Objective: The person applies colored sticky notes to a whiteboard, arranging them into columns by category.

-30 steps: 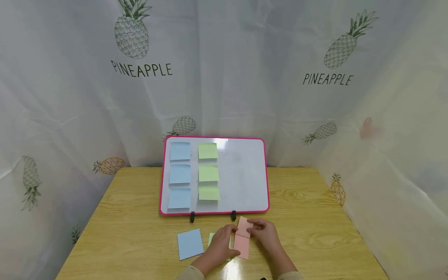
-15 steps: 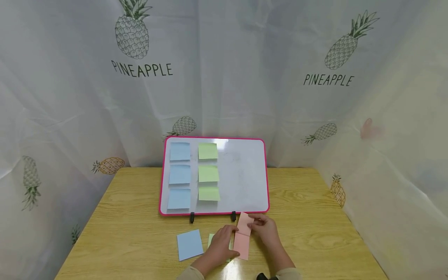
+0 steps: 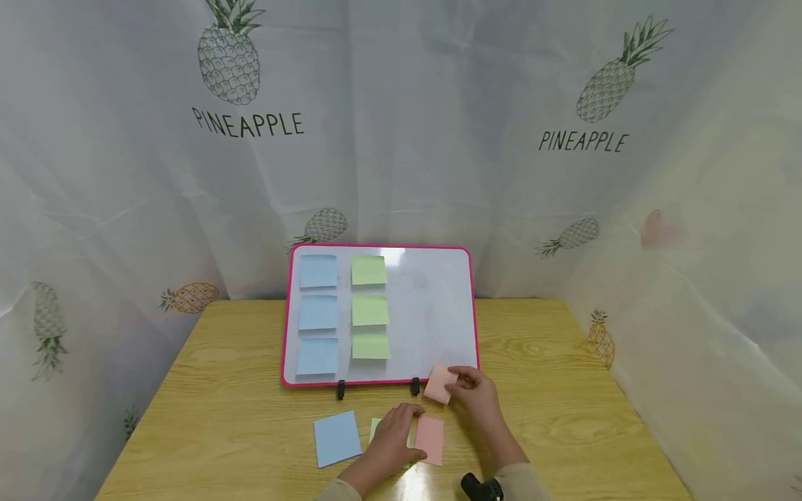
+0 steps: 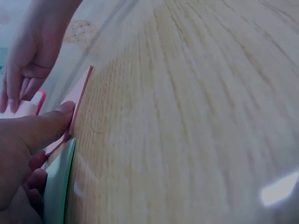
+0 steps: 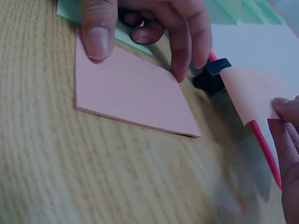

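My right hand pinches a single pink sticky note by its right edge, in front of the whiteboard's lower edge. In the right wrist view this note curls, and the thumb lies on its face. On the table, my left hand holds down the pink sticky note pad, thumb at the near corner and a fingertip at the far one, as the right wrist view of the pad shows. A green sticky note pad lies mostly hidden under the left hand.
Blue sticky notes and green sticky notes hang in two columns on the pink-framed board. Black clips support its bottom edge. A blue sticky note pad lies left of the left hand. A pineapple-print curtain surrounds the table.
The pink note has come off its pad and moved up with the right hand to the board's lower edge. The left hand has stayed on the pad.
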Motion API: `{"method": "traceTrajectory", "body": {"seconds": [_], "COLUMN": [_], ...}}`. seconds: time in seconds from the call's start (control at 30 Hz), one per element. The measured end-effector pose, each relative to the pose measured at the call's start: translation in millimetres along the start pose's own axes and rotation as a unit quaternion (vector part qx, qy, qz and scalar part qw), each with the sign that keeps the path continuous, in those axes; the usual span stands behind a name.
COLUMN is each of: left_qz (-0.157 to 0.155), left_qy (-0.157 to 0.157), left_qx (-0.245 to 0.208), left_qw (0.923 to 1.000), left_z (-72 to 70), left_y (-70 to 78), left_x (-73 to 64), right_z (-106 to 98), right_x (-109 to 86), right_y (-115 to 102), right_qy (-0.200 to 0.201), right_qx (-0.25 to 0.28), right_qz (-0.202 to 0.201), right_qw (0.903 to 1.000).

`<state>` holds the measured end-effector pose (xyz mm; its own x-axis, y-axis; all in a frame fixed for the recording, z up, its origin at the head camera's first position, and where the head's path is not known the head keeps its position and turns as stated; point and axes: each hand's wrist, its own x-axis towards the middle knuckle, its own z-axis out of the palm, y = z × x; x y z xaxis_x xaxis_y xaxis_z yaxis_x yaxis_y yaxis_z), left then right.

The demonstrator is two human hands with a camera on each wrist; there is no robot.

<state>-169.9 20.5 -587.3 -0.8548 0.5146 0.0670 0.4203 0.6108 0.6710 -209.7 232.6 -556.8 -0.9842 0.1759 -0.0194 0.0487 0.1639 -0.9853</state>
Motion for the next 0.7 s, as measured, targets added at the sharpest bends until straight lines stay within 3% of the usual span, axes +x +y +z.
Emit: {"method": "traceTrajectory", "body": {"seconds": [0.13,0.23,0.43,0.7], "left_qz": [0.018,0.018,0.030,0.050], "left_qy": [-0.006,-0.017,-0.025,0.008], "left_qx": [0.029,0.077,0.194,0.215], "left_qw": [0.9994,0.9967,0.9802,0.9752], "left_z": [-0.1,-0.1,-6.7,-26.2], "left_y": [-0.7,2.8,12.4,22.0], "left_x": [-1.3,-0.8,-0.1,12.7], "right_z": [1,1,2,3], "right_x": [4.0,8.2,22.0,47.2], "right_y": [-11,-19,-38,-66], "right_qy": [-0.006,-0.012,-0.025,-0.023], "right_qx": [-0.006,-0.009,0.007,-0.027], "right_qz": [-0.005,-0.020,-0.044,-0.069], "right_qw": [0.9999,0.9997,0.9987,0.9970]}}
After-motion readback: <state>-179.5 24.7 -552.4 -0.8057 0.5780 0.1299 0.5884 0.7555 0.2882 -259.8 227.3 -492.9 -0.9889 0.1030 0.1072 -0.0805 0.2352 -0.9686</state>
